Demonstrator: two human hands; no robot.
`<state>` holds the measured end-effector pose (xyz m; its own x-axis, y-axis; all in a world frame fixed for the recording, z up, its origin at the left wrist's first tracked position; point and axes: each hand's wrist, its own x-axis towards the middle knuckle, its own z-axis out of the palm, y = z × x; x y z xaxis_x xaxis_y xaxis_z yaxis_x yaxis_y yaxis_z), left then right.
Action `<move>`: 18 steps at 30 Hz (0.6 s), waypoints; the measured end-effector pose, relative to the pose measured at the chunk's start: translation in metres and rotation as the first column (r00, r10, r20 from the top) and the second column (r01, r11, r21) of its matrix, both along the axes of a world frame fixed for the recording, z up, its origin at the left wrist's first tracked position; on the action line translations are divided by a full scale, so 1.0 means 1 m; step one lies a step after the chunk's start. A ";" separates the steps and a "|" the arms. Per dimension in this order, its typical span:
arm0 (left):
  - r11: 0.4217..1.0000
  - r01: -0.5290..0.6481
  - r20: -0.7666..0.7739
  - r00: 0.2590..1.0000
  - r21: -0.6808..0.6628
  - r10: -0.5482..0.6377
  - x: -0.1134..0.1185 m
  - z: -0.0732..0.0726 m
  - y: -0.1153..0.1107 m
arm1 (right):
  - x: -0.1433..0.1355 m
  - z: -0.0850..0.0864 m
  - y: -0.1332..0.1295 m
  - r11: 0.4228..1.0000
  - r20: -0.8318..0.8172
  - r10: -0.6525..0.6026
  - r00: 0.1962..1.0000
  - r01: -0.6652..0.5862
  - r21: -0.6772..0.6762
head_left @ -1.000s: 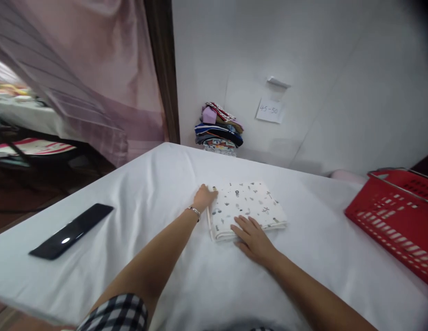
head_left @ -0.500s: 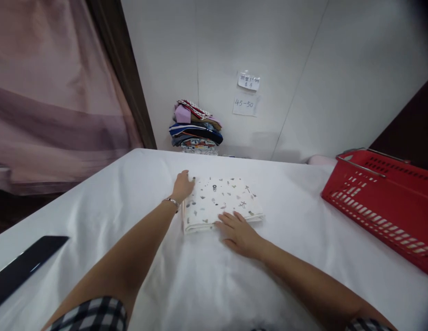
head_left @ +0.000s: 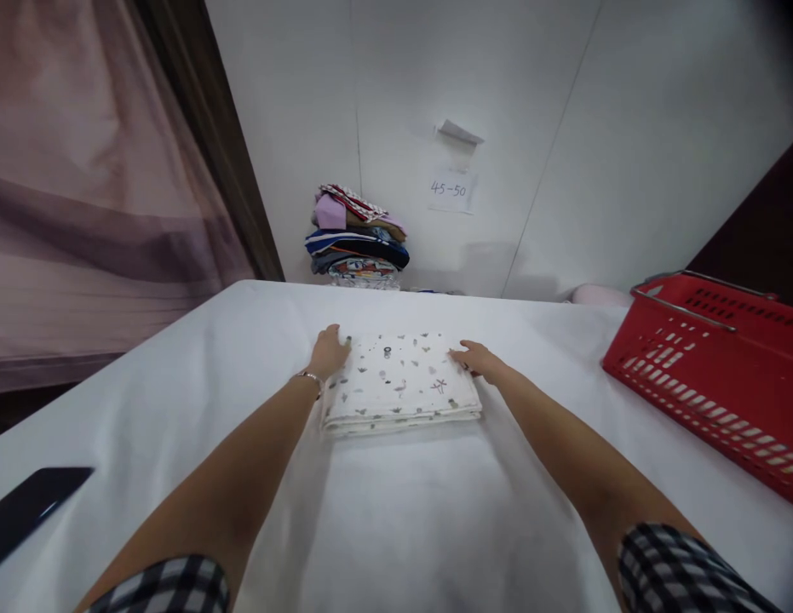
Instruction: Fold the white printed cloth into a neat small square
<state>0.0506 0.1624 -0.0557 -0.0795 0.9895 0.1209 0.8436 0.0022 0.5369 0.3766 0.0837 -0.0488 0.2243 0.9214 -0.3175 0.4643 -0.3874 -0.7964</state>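
A folded white cloth point(head_left: 396, 375) with a small print of plants and animals lies on the white-covered table, its layered fold edge facing me. My left hand point(head_left: 329, 351) is at its left side, closed on the edge with the thumb by the top far corner. At the right side, my right hand point(head_left: 478, 358) is closed on the opposite edge, with fingertips on the printed top. The fingers under the cloth's sides are hidden.
A red plastic basket point(head_left: 709, 375) with a metal handle stands at the right. A dark flat device point(head_left: 35, 511) lies near left. Beyond the far edge is a pile of folded fabrics point(head_left: 358, 238) against the wall, beside a paper sign point(head_left: 451, 189). A pink curtain point(head_left: 83, 213) hangs left.
My right hand has moved from the cloth's near edge to its right side. My left hand stays at the left side. The cloth now sits straighter. The upper paper on the wall has flipped up.
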 end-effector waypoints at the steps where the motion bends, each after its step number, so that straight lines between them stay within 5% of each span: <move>1: 1.000 0.002 -0.004 1.000 0.002 -0.002 -0.001 0.000 0.001 | -0.001 -0.001 0.004 1.000 -0.008 0.001 1.000 -0.001 -0.007; 6: 0.998 0.045 -0.022 0.999 0.034 -0.045 0.003 0.009 0.014 | -0.009 -0.014 -0.007 0.999 -0.058 -0.029 0.998 0.030 0.015; 13: 0.934 0.336 -0.093 0.941 0.123 -0.327 0.044 0.035 0.038 | -0.041 -0.026 -0.103 0.992 -0.505 0.069 0.860 -0.003 0.129; 18: 0.911 0.409 -0.053 0.912 0.060 -0.406 0.055 0.039 0.018 | -0.015 -0.027 -0.118 0.990 -0.281 -0.075 0.957 0.106 0.097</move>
<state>0.1060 0.1800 -0.0166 0.3348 0.9242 0.1836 0.7832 -0.3813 0.4911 0.3618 -0.0341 -0.0761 0.2266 0.9340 -0.2763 0.1876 -0.3202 -0.9286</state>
